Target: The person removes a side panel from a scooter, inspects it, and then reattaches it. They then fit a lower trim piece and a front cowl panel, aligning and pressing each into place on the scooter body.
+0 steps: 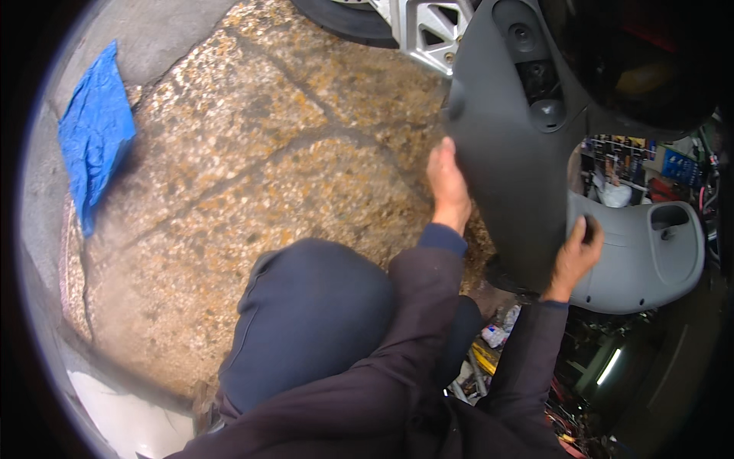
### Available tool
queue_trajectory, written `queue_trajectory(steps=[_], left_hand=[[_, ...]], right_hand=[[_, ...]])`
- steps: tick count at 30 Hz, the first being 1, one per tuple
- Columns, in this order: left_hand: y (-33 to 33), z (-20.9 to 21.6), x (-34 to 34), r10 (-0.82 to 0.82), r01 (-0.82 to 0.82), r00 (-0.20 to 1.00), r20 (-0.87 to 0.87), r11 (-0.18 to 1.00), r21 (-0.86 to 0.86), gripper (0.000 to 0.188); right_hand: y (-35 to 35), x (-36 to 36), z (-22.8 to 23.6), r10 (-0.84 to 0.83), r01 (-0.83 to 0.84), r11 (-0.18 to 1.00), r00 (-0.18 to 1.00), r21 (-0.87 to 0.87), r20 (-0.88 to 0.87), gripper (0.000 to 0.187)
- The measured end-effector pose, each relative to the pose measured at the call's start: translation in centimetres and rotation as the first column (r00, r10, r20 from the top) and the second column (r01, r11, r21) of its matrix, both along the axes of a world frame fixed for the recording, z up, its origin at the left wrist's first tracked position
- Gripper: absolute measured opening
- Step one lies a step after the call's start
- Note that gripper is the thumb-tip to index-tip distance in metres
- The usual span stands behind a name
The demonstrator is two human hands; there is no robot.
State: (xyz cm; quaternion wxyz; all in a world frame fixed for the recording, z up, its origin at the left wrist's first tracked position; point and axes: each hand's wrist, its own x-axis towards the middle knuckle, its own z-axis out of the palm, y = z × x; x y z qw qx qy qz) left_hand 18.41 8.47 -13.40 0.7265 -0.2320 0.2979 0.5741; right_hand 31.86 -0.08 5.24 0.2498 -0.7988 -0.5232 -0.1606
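Observation:
Upright before me stands a dark grey plastic scooter body panel, with a recessed slot holding round fittings near its top. My left hand lies along the panel's left edge, fingers stretched upward and nothing visible in its grasp. At the opposite edge is my right hand, its fingers curled around a small dark spot that I cannot make out. Just beyond that hand curves a lighter grey molded part with an oval opening at its far end.
A black tire and silver metal frame stand beyond the panel. Blue sheeting lies at left on cracked, stony ground. Tools and small parts clutter the right side. A yellow item lies between my forearms.

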Motion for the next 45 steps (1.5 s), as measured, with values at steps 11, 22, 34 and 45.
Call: queue_trajectory(steps=[11,22,34,45], left_hand=[[1.3,1.2,-0.5,-0.013,0.011,0.999,-0.044,0.999,-0.04,0.054],[1.2,0.3,0.2,-0.105,0.098,0.981,-0.162,0.994,-0.047,0.054],[1.4,0.1,0.3,-0.147,0.136,0.969,-0.199,0.989,-0.065,0.051],[1.1,0.1,0.4,-0.149,0.136,0.967,-0.207,0.988,-0.073,0.053]], right_hand=[[7.5,-3.6,-2.0,0.029,-0.015,0.99,0.995,-0.14,0.098,0.037],[7.4,-3.4,-1.8,0.059,-0.046,0.985,0.996,-0.169,0.074,0.041],[7.5,-3.0,-2.1,0.062,-0.054,0.985,0.997,-0.163,0.048,0.041],[7.6,-3.6,-1.9,0.073,-0.065,0.986,0.996,-0.154,0.043,0.041]])
